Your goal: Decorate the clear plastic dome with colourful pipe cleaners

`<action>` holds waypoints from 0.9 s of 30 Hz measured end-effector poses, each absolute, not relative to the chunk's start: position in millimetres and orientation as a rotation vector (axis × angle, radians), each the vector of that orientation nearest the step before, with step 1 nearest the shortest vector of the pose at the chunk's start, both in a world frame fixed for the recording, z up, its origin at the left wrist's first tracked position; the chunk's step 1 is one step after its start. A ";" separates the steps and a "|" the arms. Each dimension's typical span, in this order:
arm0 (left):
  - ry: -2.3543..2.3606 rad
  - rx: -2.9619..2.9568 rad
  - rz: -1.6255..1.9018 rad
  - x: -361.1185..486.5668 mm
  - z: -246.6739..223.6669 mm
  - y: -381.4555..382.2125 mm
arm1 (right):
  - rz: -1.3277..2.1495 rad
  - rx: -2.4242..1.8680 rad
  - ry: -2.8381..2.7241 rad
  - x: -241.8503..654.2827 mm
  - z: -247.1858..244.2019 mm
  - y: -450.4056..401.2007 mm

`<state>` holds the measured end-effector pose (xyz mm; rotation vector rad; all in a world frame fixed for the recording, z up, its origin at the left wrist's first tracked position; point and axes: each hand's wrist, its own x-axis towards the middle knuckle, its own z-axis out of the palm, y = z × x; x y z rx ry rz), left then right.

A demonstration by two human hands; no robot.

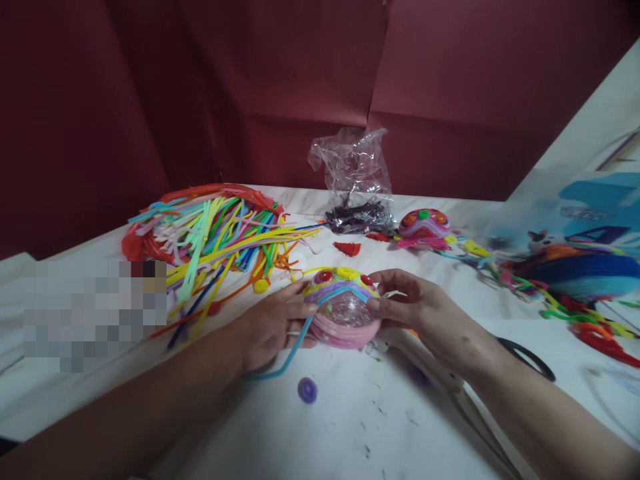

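Between my two hands is a rounded craft piece (346, 313), with a clear wrapped middle, a pink coiled base and colourful pipe cleaner bands on top. Red and yellow coiled discs sit along its upper edge. My left hand (275, 323) grips its left side, thumb on the front. The fingers of my right hand (407, 300) pinch its right edge. A light blue pipe cleaner (295, 350) runs from the band over the front and hangs down beside my left hand. On the table nearer me lies a purple coiled disc (307, 390).
Loose pipe cleaners (215, 233) spread from a red wrapper at left. A clear bag (357, 180) with dark strands stands at the back, near a similar finished-looking piece (424, 230). Under my right forearm lies a white tool (425, 363), probably a glue gun. Blue yarn-like bundles (585, 273) are at right.
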<state>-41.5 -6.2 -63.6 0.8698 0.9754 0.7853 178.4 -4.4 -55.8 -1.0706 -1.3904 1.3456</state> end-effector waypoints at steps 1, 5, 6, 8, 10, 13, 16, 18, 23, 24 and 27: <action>0.939 0.878 0.772 -42.8 -64.5 -5.3 | 1.346 -1.066 -1.399 178.7 -55.9 -4.4; 0.820 0.965 0.778 -45.0 -65.5 -4.1 | 1.328 -1.044 -1.467 180.2 -53.4 -5.0; 0.781 0.979 0.786 -44.9 -64.8 -4.3 | 1.318 -1.038 -1.478 180.2 -52.4 -5.9; 0.710 0.978 0.803 -44.3 -62.7 -5.1 | 1.294 -1.024 -1.483 179.6 -50.6 -8.7; 0.659 0.952 0.818 -43.7 -60.4 -5.7 | 1.264 -1.015 -1.474 178.5 -49.2 -12.4; 0.601 0.934 0.828 -43.0 -59.1 -5.9 | 1.227 -0.974 -1.484 178.0 -48.7 -16.7; 0.595 0.923 0.832 -41.8 -60.6 -5.9 | 1.252 -0.909 -1.518 179.0 -50.9 -17.5; 0.565 0.919 0.838 -40.8 -62.5 -6.1 | 1.292 -0.882 -1.510 179.2 -53.6 -17.0; 0.452 0.916 0.911 -41.2 -71.3 -4.4 | 1.338 -0.850 -1.404 176.2 -55.9 -18.4; 0.439 0.917 0.925 -41.8 -73.5 -3.4 | 1.356 -0.850 -1.381 175.7 -54.7 -19.0; 0.405 0.924 0.940 -43.8 -78.6 -0.6 | 1.429 -0.832 -1.342 176.0 -50.0 -19.7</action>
